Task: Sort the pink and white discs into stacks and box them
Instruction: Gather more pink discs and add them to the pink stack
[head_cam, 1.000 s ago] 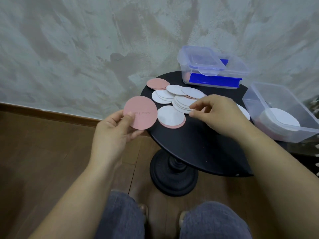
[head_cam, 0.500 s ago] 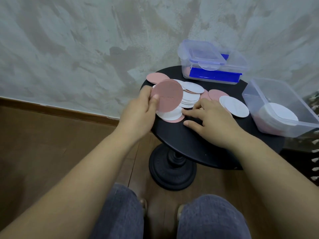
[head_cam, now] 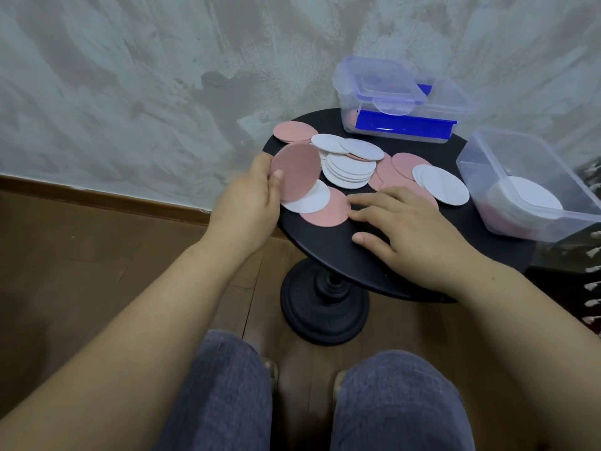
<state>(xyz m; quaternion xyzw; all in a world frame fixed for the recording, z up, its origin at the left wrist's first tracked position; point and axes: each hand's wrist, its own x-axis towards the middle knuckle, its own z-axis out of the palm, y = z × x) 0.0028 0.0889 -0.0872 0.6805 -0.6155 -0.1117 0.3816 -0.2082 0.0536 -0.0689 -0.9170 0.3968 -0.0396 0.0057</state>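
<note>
Pink disc (head_cam: 296,172) sits tilted in the left hand (head_cam: 250,203), pinched between thumb and fingers, over the left rim of the round black table (head_cam: 325,249). Just beneath lie a white disc (head_cam: 310,200) and a second pink disc (head_cam: 325,213), whose edge the right hand (head_cam: 409,222) touches with flat, spread fingers. A white stack (head_cam: 349,169) and loose discs crowd the middle. A lidded box (head_cam: 403,125) stands by the mottled plaster wall (head_cam: 130,92); an open box (head_cam: 484,164) holding white discs sits at the table's right edge. Wooden floor (head_cam: 81,255) lies below.

Pink and white discs (head_cam: 349,167) scattered, overlapping (some stacked) on table (head_cam: 328,236).
</note>
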